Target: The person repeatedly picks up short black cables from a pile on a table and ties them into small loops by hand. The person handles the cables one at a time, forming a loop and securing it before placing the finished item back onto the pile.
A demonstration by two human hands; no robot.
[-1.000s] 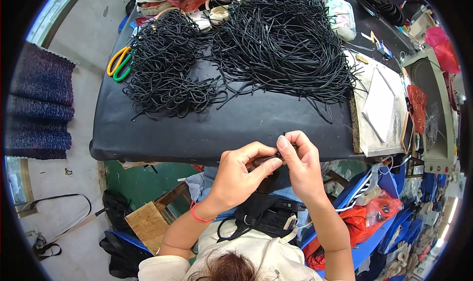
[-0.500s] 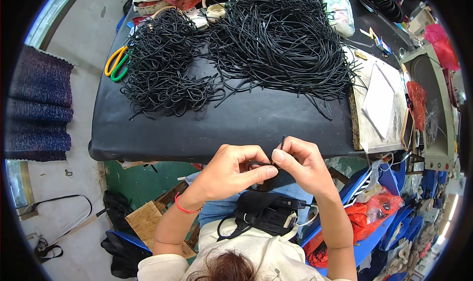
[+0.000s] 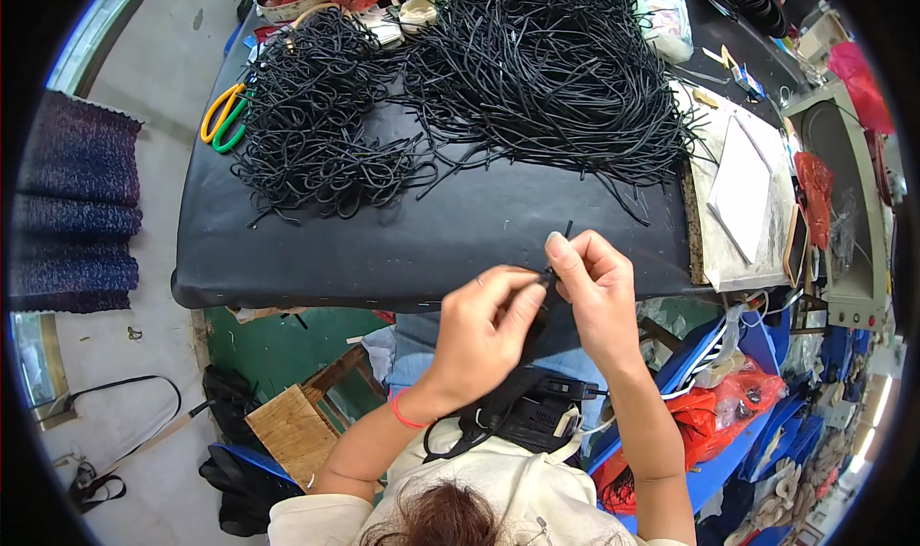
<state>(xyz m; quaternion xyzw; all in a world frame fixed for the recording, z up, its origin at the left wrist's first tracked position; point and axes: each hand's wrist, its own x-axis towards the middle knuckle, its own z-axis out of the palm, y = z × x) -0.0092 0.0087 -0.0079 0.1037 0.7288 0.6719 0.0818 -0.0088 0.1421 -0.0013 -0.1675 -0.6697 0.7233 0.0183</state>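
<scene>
Fingers (image 3: 567, 261) of the right hand (image 3: 599, 292) pinch a thin black cord (image 3: 569, 228), one end poking up past the thumb. Just beside them, the left hand (image 3: 479, 330) has its fingertips together on the cord's lower part. On the black worktop (image 3: 402, 268), a heap of looped cords (image 3: 311, 125) lies left of a larger, straighter heap (image 3: 546, 77).

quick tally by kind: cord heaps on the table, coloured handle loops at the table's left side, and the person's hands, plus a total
Black cord heaps: 2 (smaller left heap, larger right heap)
Handle loops: 2 (orange loop, green loop)
Hands: 2 (left hand, right hand)
Total: 6
</scene>
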